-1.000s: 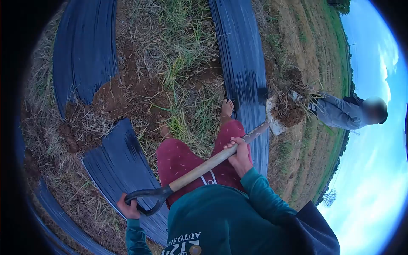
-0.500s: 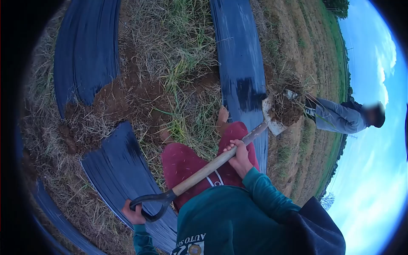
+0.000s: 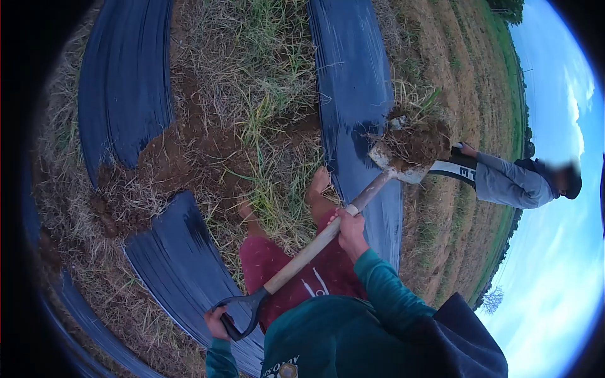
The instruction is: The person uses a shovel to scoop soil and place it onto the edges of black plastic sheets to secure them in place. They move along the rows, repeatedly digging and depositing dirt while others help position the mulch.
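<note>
I hold a shovel [image 3: 310, 251] slantwise across my body. My left hand [image 3: 218, 324] is closed around its black D-shaped grip at the lower left. My right hand [image 3: 348, 228] wraps the wooden shaft near the metal socket. A heap of brown soil [image 3: 421, 146] with roots and grass lies on the blade, hiding most of it; its near metal edge [image 3: 409, 174] shows. The loaded blade is over the edge of a black plastic sheet strip [image 3: 359, 82].
Another person [image 3: 513, 183] in a grey top stands just beyond the blade. More black plastic strips [image 3: 126, 75] run at the left, with dug soil [image 3: 161, 151] across a break. Dry grass [image 3: 271, 82] lies between strips. My bare feet [image 3: 319, 179] are on the grass.
The shovel blade with its soil has swung upward and slightly left in the view. Both my hands keep their hold and have shifted a little. The other person's arm now shows reaching toward the soil.
</note>
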A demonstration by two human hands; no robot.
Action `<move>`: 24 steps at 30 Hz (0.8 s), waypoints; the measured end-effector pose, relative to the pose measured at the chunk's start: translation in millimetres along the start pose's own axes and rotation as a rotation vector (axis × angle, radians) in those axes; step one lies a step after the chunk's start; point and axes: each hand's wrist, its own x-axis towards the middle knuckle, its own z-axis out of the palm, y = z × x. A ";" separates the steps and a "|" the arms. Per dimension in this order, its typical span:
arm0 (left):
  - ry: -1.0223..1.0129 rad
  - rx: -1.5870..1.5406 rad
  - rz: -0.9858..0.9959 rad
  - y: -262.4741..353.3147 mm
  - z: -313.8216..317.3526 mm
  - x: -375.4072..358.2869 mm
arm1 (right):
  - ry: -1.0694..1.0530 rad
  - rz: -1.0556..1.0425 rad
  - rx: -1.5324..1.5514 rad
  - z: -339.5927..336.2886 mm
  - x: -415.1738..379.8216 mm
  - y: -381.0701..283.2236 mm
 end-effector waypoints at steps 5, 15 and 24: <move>-0.180 0.009 -0.370 -15.3 63.5 46.8 | 0.321 -0.289 -0.664 10.9 72.0 -15.0; -0.467 0.172 -0.316 39.9 86.3 75.4 | 0.171 -0.348 -0.268 -36.0 66.3 -52.4; -0.293 -0.086 -0.121 49.1 38.6 42.8 | -0.148 -0.081 0.014 -10.5 14.1 -48.5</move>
